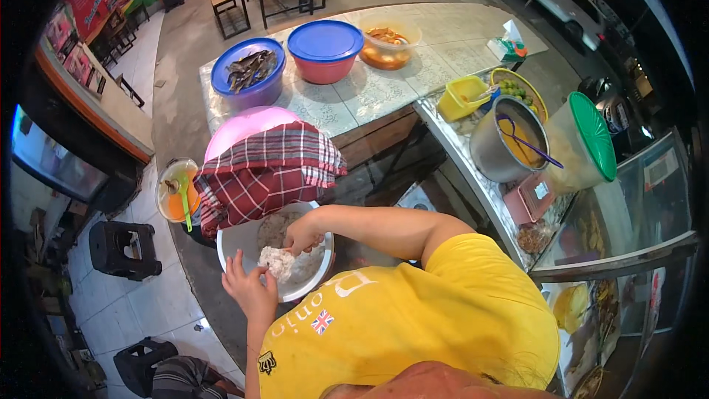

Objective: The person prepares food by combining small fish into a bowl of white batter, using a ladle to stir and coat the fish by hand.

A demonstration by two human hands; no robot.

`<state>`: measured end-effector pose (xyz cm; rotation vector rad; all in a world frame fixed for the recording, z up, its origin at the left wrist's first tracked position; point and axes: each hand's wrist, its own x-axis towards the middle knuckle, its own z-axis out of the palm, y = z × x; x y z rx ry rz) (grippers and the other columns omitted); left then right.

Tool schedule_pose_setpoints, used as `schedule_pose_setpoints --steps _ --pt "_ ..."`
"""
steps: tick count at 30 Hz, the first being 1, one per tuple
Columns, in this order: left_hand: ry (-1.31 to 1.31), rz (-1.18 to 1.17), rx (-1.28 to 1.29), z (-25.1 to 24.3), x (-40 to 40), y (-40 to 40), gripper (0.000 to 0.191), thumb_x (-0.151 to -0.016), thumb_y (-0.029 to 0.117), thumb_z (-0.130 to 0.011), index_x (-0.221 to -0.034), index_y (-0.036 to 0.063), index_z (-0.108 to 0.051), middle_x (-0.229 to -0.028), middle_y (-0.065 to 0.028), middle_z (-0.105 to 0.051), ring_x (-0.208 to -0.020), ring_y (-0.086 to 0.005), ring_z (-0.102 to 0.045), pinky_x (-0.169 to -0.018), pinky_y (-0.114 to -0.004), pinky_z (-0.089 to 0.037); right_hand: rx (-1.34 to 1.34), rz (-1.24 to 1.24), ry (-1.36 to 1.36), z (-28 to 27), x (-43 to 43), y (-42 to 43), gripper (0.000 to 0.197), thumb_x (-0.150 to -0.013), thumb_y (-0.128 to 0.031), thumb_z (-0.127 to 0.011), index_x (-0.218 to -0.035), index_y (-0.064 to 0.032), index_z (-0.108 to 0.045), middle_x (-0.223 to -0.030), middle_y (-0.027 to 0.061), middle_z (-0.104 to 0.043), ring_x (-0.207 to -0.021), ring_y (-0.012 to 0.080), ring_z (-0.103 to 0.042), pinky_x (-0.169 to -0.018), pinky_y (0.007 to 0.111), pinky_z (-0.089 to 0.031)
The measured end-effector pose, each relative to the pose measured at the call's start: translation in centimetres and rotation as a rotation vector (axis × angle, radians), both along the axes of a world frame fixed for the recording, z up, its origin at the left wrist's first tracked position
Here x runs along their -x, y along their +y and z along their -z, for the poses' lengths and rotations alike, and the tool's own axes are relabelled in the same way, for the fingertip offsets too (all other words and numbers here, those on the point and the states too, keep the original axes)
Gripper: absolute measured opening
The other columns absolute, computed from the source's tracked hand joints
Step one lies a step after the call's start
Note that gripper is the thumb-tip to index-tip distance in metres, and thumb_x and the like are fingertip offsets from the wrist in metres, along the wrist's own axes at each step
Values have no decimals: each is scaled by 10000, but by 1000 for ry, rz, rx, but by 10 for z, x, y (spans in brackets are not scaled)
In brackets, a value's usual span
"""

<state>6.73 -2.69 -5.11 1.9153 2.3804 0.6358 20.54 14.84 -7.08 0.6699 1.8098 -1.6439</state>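
Note:
Before me a white tub (230, 241) holds cooked rice (274, 228), partly covered by a red and white checked cloth (266, 172). My right hand (303, 233) reaches over the tub with its fingers curled around something, likely a utensil handle, at a heaped lump of rice (278, 262). My left hand (252, 285) is at the tub's near left side, fingers spread, its thumb and a fingertip close to the lump; whether they touch it is unclear. A pink round lid or basin (249, 124) shows behind the cloth.
Lidded tubs (325, 41) and a clear bowl of food in sauce (388, 47) stand on the tiled counter. At right are a metal pot (493, 149) with a purple ladle, a green-lidded container (587, 144) and a glass case (637, 188). Black stools (123, 249) stand at left.

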Motion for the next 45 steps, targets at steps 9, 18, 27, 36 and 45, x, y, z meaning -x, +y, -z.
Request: schedule_pose_setpoints --steps 9,18,27,36,45 --pt "31 -133 1 10 7 -1 73 -677 149 -639 -673 76 -641 -1316 -127 -459 -1267 -358 -342 -1034 -542 -216 -937 -37 295 -38 -24 -34 272 -764 -140 -522 -998 -15 -584 -816 171 -661 -781 366 -647 -656 464 -499" --pt "-283 -157 -214 6 35 12 130 -712 167 -702 -727 46 -660 -1227 -139 -544 -1139 -320 -501 -955 -395 -390 -793 -73 318 -29 -31 -34 539 -784 -103 -508 -1285 -296 -453 -818 173 -655 -745 333 -655 -636 450 -514" --pt "-825 -79 -272 -29 52 69 178 -763 174 -694 -859 24 -691 -1183 -168 -555 -1121 -247 -521 -920 -362 -412 -972 223 543 -4 -45 -38 444 -794 -169 -549 -1229 -126 -476 -711 168 -621 -608 366 -601 -553 459 -484" --pt "-185 140 -448 -123 47 279 226 -742 234 -675 -831 26 -684 -1122 -187 -578 -1094 -304 -526 -938 -413 -402 -960 119 535 5 -39 -34 404 -814 -189 -514 -1210 -124 -471 -757 160 -631 -633 358 -613 -564 456 -492" --pt "204 -12 -158 -113 28 418 195 -722 183 -580 -812 65 -707 -1035 -137 -611 -969 -318 -565 -857 -443 -450 -875 195 611 13 -46 -32 421 -835 -163 -468 -1256 -152 -464 -723 201 -613 -655 347 -629 -592 447 -494"
